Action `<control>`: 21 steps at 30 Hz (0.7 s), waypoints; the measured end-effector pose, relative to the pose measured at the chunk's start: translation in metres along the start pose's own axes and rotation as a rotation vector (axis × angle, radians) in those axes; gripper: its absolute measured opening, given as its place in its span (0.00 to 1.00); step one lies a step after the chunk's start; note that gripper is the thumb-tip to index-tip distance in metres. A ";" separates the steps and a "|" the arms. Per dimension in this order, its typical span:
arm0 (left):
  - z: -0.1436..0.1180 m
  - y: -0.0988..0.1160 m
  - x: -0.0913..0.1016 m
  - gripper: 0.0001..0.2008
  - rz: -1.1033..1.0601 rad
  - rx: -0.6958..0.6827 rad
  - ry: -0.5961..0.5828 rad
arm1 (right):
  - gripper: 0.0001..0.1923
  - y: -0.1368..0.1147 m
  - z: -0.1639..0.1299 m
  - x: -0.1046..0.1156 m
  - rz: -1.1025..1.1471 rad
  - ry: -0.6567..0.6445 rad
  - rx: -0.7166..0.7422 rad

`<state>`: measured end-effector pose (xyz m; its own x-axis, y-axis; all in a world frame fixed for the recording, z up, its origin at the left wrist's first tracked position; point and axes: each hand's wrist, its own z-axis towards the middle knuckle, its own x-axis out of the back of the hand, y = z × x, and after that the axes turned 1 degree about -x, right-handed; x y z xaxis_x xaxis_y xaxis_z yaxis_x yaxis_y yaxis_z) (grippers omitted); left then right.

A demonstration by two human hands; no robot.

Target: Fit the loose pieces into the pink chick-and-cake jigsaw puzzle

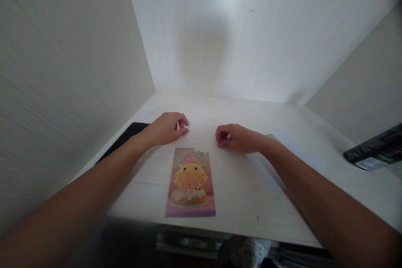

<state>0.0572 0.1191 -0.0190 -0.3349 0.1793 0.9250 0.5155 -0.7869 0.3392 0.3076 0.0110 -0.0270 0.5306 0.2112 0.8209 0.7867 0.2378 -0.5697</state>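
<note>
No writing or brand can be read anywhere; the print on the dark packet at the right edge is too blurred for you to make out.

Your left hand (168, 129) rests on the pale wooden desk (238, 192) with the fingers curled loosely inward, thumb close to the forefinger, and it pinches nothing that can be seen. Your right hand (237, 138) lies opposite, also curled into a loose fist on the desk, and it grips nothing. The two hands are apart, with bare desk between them.

Just in front of both hands, nearer to you, lies the flat rectangular puzzle picture with a pink and purple background (190, 183). It shows a round yellow chick-like figure with a pink pointed hat, sitting on a white and brown cake. The fine lines of jigsaw pieces run over its surface. It lies flat, and its long axis goes from you toward the back wall, with the hat end pointing away from you, toward the gap between your hands. Neither hand touches it.

Under your right forearm lies a white paper strip (266, 171). A black flat mat (125, 139) is beside your left wrist. The dark glossy packet (375, 153) lies at the far right of the desk.
</note>
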 end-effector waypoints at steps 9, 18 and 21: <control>-0.001 -0.003 -0.005 0.13 0.078 -0.026 -0.128 | 0.06 -0.008 0.006 -0.011 0.379 0.087 0.031; -0.001 -0.004 -0.007 0.11 0.013 -0.026 -0.104 | 0.06 -0.026 0.014 -0.038 0.598 0.213 -0.098; -0.002 -0.003 -0.008 0.09 -0.007 -0.021 -0.092 | 0.06 -0.031 0.015 -0.044 0.506 0.219 -0.090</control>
<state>0.0570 0.1188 -0.0276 -0.2641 0.2378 0.9347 0.4962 -0.7975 0.3431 0.2550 0.0089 -0.0456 0.8946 0.0742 0.4407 0.4358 0.0739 -0.8970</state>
